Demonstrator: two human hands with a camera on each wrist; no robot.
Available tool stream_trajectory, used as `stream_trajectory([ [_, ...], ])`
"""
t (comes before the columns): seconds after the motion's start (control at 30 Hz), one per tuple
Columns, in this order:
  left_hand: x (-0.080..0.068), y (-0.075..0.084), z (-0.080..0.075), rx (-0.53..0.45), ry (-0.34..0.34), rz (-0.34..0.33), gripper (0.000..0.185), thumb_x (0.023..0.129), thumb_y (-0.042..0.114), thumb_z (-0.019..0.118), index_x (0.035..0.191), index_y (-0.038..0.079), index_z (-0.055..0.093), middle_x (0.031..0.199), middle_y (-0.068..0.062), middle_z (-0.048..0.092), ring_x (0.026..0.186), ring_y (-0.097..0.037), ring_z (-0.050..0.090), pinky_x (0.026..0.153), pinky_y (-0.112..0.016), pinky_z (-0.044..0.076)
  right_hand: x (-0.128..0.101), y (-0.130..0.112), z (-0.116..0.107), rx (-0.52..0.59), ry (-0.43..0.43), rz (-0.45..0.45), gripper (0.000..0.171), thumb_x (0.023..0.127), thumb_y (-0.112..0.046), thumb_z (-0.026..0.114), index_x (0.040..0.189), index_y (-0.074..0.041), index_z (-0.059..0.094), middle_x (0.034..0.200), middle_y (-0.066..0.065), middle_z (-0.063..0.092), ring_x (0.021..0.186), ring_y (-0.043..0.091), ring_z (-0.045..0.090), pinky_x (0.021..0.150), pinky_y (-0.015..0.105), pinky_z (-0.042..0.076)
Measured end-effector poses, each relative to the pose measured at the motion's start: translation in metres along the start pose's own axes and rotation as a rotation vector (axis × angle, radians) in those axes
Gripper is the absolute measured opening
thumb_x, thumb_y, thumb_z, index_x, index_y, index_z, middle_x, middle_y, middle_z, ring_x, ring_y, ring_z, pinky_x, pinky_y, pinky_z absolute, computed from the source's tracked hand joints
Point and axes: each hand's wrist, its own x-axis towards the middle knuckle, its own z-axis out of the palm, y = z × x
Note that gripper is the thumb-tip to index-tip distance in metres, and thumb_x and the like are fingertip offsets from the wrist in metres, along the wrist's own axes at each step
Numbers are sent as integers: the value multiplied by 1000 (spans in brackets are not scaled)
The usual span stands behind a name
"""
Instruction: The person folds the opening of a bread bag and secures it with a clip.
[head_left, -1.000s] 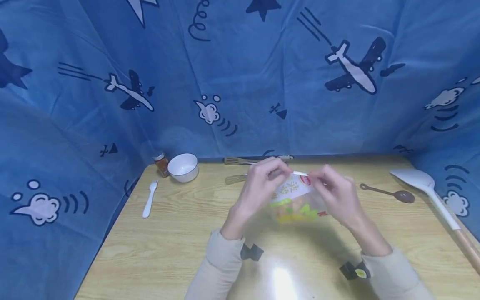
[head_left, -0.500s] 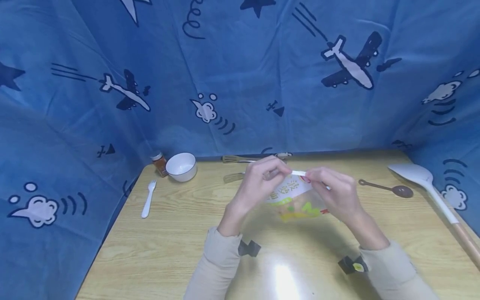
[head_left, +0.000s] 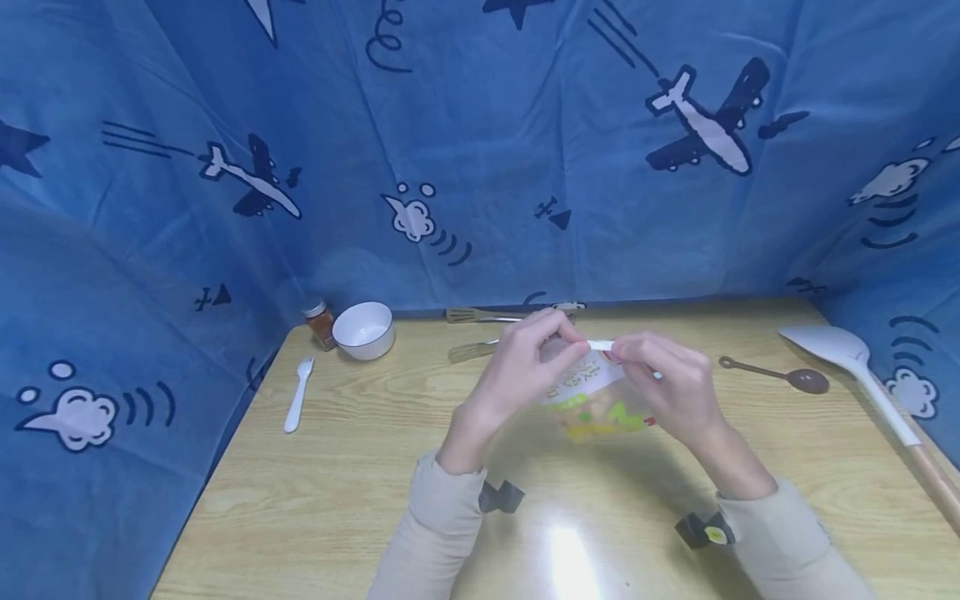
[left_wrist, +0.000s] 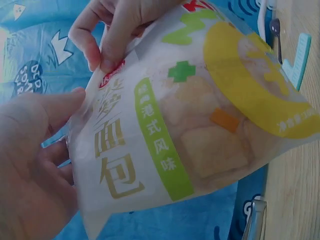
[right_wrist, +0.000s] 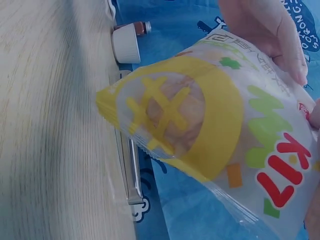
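The left hand (head_left: pixel 517 375) pinches the top edge of a clear plastic snack bag printed in white, yellow and green (head_left: pixel 592 400), thumb and fingers curled onto the seal strip. The right hand (head_left: pixel 663 387) pinches the same top edge just beside it, fingertips close to the left hand's. The bag hangs between the two hands above the middle of the light wooden table (head_left: pixel 337 492), its lower end near the tabletop; whether it touches cannot be told.

In front of the hands, toward the person, the tabletop is bare wood with a bright glare patch. Behind the bag, two metal slotted spatulas (head_left: pixel 480 317) lie along the far edge against the blue cloth backdrop with aeroplane prints (head_left: pixel 480 167), which closes in the table on three sides. To the left, well apart, are a white plastic fork (head_left: pixel 298 392), a white round bowl (head_left: pixel 363 330) and a small spice jar with a brown cap (head_left: pixel 320 323). To the right lie a brown plastic spoon (head_left: pixel 780 377) and a large white ladle with a wooden handle (head_left: pixel 862 379) near the right edge.

The left wrist view alone shows the bag's gold lettering, a green stripe and pale pieces inside. The right wrist view shows its yellow round window and red letters.
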Motion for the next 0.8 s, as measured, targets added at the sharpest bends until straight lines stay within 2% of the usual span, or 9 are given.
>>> stream_trajectory([
  [0.1, 1, 3, 1, -63, 10, -77, 11, 95, 12, 77, 99, 9, 67, 102, -6, 75, 88, -13, 63, 80, -22, 49, 0, -1, -1, -6, 6, 4, 16, 94, 1, 62, 81, 5, 70, 79, 24, 75, 81, 24, 75, 88, 10, 56],
  [0.23, 1, 6, 1, -171, 43, -141, 16, 93, 8, 78, 104, 8, 67, 103, -8, 74, 84, -7, 59, 76, -20, 47, 1, -3, -1, -23, 13, 9, 15, 94, 1, 63, 82, 4, 70, 80, 22, 76, 78, 28, 75, 90, 10, 56],
  [0.47, 3, 3, -1, -277, 94, -188, 18, 87, 2, 81, 99, 6, 68, 101, -12, 76, 88, -3, 66, 79, -22, 47, 5, -3, -1, 3, -6, 37, 7, 88, 8, 64, 85, 5, 69, 87, 20, 78, 78, 26, 73, 71, 10, 56],
  [0.57, 3, 1, -3, -290, 94, -205, 20, 86, 1, 83, 98, 5, 68, 99, -14, 77, 87, -2, 67, 79, -23, 46, 5, -3, -2, 0, -26, 27, 11, 94, 3, 64, 84, 4, 70, 88, 20, 79, 79, 30, 75, 76, 11, 58],
  [0.7, 3, 1, -6, -310, 86, -211, 25, 86, -1, 82, 103, 1, 65, 97, -19, 78, 84, -3, 67, 78, -22, 48, 5, -1, -3, -55, -58, -24, 29, 107, -14, 59, 84, 1, 70, 89, 17, 79, 77, 31, 76, 76, 19, 61],
  [0.8, 2, 3, -7, -335, 79, -214, 31, 86, -4, 81, 109, -3, 60, 96, -23, 77, 81, -5, 65, 77, -22, 49, 4, 0, -5, -84, -82, -50, 35, 110, -21, 57, 85, 0, 69, 90, 16, 79, 78, 31, 76, 76, 22, 62],
])
